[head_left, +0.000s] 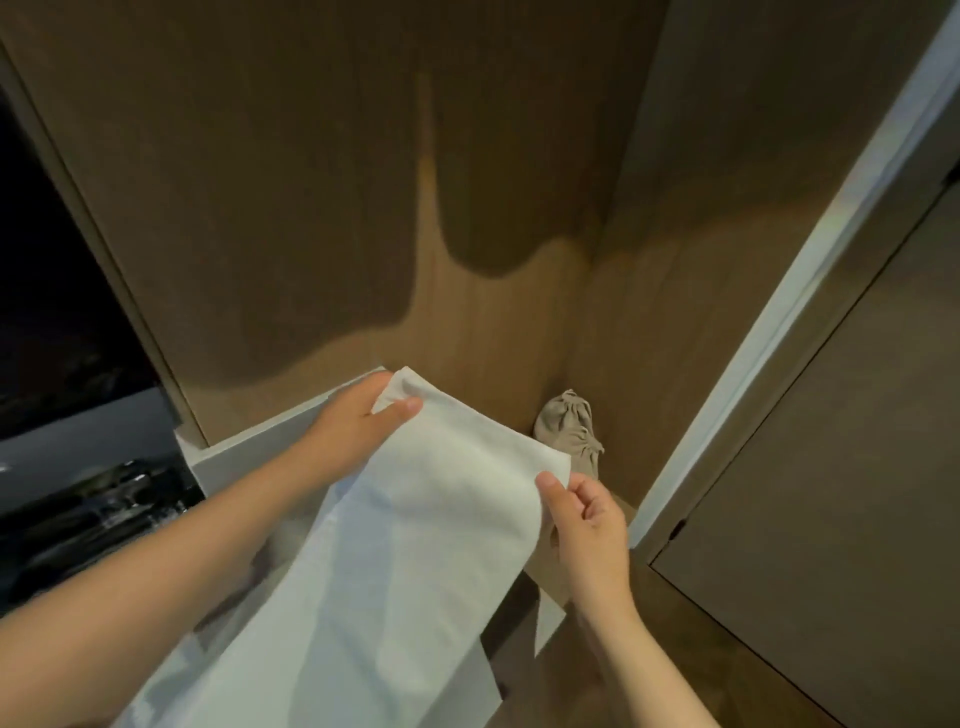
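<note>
A long white cloth (405, 535) hangs from both my hands in front of a wooden cupboard niche. My left hand (358, 423) pinches its far left corner between thumb and fingers. My right hand (584, 525) pinches the right corner, thumb on top. The cloth's top edge stretches between the two hands, and the rest drapes down toward me over my left forearm side.
A beige drawstring bag (569, 428) lies in the niche's back right corner. A grey ledge (260, 441) runs below my left hand. Dark glossy items (98, 499) sit at the left. A white door frame (810, 260) and a brown door (841, 493) stand at the right.
</note>
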